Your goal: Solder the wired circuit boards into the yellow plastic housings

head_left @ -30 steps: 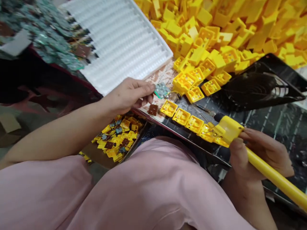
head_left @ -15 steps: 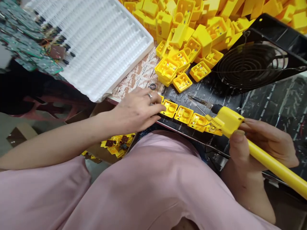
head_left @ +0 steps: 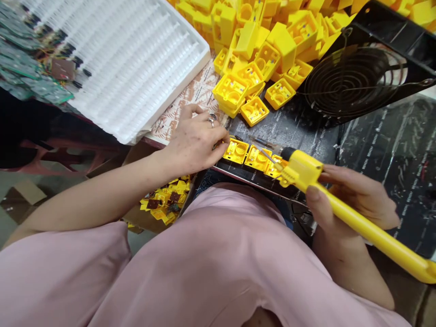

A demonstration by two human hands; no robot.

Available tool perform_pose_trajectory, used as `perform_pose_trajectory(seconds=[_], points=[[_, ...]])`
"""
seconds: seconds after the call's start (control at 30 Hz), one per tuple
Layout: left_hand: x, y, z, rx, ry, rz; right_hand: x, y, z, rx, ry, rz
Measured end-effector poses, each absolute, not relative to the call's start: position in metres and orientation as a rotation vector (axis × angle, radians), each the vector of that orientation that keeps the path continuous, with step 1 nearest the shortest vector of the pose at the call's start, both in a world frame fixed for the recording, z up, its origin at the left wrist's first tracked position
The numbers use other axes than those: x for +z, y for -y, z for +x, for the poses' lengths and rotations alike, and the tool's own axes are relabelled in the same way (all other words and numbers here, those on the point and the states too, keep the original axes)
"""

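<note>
My right hand (head_left: 354,200) is wrapped round the handle of a yellow soldering gun (head_left: 306,168). Its thin metal tip points left, over a row of small yellow plastic housings. One open housing (head_left: 235,151) lies at the left of the row, touching or nearly touching the fingertips of my left hand (head_left: 200,141). Beside it sits another housing (head_left: 258,157), and the gun's front covers part of a third (head_left: 275,166). The fingers of my left hand are bent and pressed together; what they grip, if anything, is hidden.
Many yellow housings (head_left: 235,91) are heaped at the back. A black fan (head_left: 354,81) stands at the right. To the left are a white foam tray (head_left: 143,68) and green circuit boards (head_left: 30,59). Below the table edge, a carton holds yellow pieces (head_left: 166,200).
The soldering gun in my right hand has moved left along the row. My left hand's fingers have drawn closer together at the row's left end. The whole view has shifted slightly.
</note>
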State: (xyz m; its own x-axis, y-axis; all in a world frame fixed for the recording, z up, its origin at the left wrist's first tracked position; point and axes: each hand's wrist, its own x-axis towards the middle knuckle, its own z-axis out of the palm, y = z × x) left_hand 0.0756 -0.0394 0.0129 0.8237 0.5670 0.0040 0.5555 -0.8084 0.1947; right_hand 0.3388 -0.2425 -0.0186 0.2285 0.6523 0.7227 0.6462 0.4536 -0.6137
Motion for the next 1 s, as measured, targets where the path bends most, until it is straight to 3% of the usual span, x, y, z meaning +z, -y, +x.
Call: perform_pose_trajectory(seconds=[0.5, 1.0], points=[[0.017, 0.033, 0.089, -0.010, -0.804, 2.883, 0.001, 0.224, 0.321, -0.022, 1.854, -1.211], [0.015, 0.031, 0.090, -0.034, -0.770, 2.871, 0.003, 0.225, 0.329, -0.023, 1.713, -1.217]])
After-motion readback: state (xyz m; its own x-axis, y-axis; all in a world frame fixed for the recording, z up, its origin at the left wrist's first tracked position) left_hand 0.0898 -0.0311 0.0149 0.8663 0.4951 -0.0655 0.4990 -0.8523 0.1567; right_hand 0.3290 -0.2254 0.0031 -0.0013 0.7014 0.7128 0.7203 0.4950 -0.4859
